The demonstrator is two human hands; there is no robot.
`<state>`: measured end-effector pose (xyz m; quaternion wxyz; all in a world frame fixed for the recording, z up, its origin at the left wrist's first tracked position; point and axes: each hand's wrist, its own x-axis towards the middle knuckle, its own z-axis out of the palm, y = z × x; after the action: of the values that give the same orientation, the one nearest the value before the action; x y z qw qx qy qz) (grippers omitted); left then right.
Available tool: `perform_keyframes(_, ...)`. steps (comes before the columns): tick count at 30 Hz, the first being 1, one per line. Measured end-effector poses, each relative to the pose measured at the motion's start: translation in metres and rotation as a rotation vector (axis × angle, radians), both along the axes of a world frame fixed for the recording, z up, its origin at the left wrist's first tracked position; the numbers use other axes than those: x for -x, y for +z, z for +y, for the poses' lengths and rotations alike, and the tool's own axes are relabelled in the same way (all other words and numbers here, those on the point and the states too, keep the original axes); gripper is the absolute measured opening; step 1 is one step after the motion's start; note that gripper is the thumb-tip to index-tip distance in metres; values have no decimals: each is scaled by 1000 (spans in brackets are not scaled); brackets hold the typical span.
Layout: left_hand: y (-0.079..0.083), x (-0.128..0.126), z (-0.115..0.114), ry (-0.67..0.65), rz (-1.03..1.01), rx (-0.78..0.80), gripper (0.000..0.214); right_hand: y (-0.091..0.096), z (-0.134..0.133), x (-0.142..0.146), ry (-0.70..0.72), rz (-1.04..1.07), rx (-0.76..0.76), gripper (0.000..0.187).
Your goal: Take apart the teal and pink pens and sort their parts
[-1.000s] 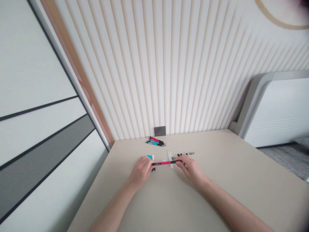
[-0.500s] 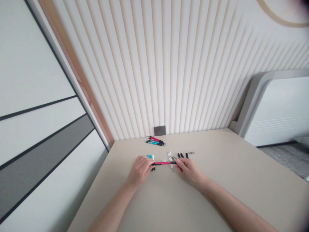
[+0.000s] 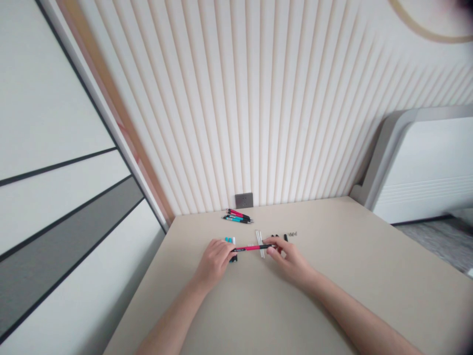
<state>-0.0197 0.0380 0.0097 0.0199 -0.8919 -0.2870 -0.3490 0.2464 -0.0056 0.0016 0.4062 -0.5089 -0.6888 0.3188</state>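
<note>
Head | left hand (image 3: pixel 213 259) grips red pen (image 3: pixel 253 248) at 9 o'clock | right hand (image 3: pixel 291 259) pinches 3-o'clock end | likely for steadiness

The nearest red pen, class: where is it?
In the head view, the red pen is low, just right of centre, between the left hand and right hand, in front of the white sticks.

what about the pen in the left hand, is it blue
No, the pen between the left hand and the right hand is pink and black.
</note>
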Motion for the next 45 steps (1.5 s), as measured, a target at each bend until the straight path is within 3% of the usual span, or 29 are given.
perform_keyframes(5,1,1,-2,-17,-12,-20,10,-3,2,2,-4,59,163,58)
perform_keyframes(14,4,1,-2,-11,19,18,14,6,0,-3,-18,-25,-30,28)
perform_keyframes(17,3,0,-2,-25,18,18,12,5,-1,-2,-16,5,-40,28)
perform_keyframes(19,2,0,-2,-37,22,15,12,3,-2,-1,41,13,19,33)
perform_keyframes(22,2,-1,-2,-57,30,-3,14,0,-3,1,110,23,204,56)
perform_keyframes(25,5,-1,-4,-77,46,-5,14,0,-2,2,110,60,297,56)
perform_keyframes(30,5,-2,-4,-78,63,16,14,5,-1,0,85,-21,105,43)
perform_keyframes(36,-3,-2,-2,-74,33,41,28,11,-6,0,37,-88,-119,22)
perform_keyframes(41,-2,0,-1,-65,14,48,15,10,-7,3,2,-75,-59,30)
perform_keyframes(45,0,2,0,-57,-20,27,10,4,-2,0,-35,-48,92,54)
